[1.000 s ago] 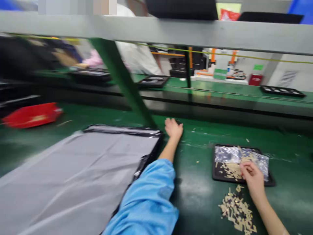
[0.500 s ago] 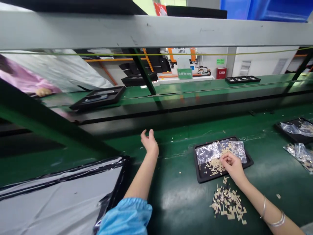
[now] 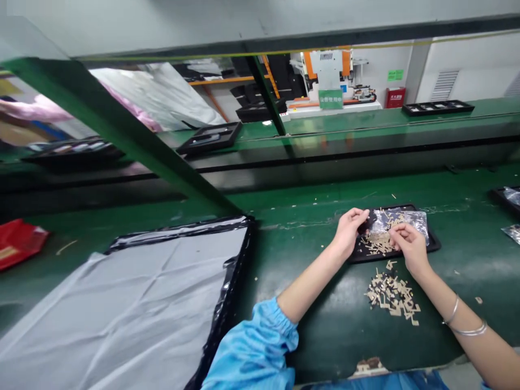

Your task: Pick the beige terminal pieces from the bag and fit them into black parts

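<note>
Both hands sit over the black tray (image 3: 430,246), long axis running left-right. Left hand (image 3: 349,230) pinches something small and dark at the tray's left edge. Right hand (image 3: 410,246) is curled, fingertips together on the tan strips (image 3: 376,245) beside the clear bag (image 3: 402,219).

Nothing here can I actually read. Across the line from me, a green sign (image 3: 330,99) stands on the white and orange machine (image 3: 327,65); it carries a row of pale characters, too small and blurred to make out. Two small green labels (image 3: 395,75) are stuck to the white wall behind, their print illegible. The red box (image 3: 394,97) below them has a pale mark on its front, also unreadable.
</note>
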`<state>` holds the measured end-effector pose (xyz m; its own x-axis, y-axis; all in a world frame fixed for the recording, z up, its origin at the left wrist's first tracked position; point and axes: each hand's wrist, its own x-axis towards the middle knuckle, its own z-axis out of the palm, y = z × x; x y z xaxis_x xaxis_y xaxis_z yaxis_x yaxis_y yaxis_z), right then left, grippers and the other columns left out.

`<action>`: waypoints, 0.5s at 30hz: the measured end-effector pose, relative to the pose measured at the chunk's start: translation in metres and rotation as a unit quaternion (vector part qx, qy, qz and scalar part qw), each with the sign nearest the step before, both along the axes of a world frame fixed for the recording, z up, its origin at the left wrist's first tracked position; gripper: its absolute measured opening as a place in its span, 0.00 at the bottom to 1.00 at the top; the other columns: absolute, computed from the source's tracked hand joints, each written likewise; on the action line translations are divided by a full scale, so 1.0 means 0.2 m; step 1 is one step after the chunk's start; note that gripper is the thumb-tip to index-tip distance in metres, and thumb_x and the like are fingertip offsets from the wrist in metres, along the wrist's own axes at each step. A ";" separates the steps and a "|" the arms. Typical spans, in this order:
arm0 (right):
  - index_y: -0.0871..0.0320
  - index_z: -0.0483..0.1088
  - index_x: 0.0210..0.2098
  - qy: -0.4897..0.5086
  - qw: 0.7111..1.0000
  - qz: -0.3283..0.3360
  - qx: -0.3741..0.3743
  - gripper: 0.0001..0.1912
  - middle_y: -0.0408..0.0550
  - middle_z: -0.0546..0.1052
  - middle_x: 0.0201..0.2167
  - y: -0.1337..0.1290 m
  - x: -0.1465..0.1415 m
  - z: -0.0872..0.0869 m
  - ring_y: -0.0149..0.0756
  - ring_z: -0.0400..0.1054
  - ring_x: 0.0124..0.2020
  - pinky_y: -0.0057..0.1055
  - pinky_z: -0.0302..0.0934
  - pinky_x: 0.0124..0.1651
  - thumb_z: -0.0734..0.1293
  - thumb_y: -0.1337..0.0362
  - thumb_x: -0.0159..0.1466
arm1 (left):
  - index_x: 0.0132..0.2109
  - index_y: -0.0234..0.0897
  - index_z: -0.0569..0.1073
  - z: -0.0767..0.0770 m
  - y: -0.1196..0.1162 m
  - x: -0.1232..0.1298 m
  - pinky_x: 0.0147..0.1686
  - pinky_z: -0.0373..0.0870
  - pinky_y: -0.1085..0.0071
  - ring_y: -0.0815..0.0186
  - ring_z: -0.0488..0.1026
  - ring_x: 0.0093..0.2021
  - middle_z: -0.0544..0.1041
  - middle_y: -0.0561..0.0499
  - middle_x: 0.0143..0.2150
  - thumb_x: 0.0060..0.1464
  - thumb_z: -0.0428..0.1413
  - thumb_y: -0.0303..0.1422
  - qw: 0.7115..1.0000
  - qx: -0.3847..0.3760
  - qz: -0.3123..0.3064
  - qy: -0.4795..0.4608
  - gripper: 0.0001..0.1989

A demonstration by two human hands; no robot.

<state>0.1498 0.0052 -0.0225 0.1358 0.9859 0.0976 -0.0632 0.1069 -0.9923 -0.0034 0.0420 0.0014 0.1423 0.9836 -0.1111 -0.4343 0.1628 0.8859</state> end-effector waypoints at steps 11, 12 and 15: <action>0.58 0.67 0.26 0.078 0.997 0.007 0.007 0.11 0.39 0.69 0.14 0.01 0.01 0.04 0.25 0.57 0.14 0.24 0.50 0.19 0.71 0.59 0.52 | 0.30 0.31 0.68 -0.11 -0.08 0.07 0.35 0.64 0.74 0.72 0.71 0.29 0.75 0.53 0.29 0.32 0.69 0.34 0.988 -0.019 -0.145 -0.040 0.20; 0.58 0.67 0.26 0.080 0.997 0.007 0.006 0.11 0.39 0.70 0.14 0.00 0.01 0.05 0.25 0.57 0.14 0.24 0.50 0.19 0.71 0.59 0.52 | 0.30 0.31 0.69 -0.11 -0.08 0.07 0.36 0.65 0.74 0.72 0.71 0.29 0.75 0.53 0.29 0.32 0.70 0.33 0.987 -0.010 -0.157 -0.033 0.20; 0.57 0.66 0.26 0.085 0.996 0.001 0.003 0.10 0.39 0.70 0.14 0.00 0.01 0.06 0.25 0.58 0.14 0.24 0.50 0.19 0.70 0.59 0.52 | 0.32 0.30 0.71 -0.12 -0.07 0.06 0.37 0.66 0.74 0.72 0.72 0.30 0.75 0.52 0.30 0.33 0.70 0.34 0.988 0.006 -0.155 -0.014 0.20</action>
<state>0.1516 0.0049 -0.0111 0.1486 0.9857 0.0788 -0.2308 0.1121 -0.9665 0.0083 0.0280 -0.0228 0.4398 0.8935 -0.0908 -0.3888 0.2806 0.8776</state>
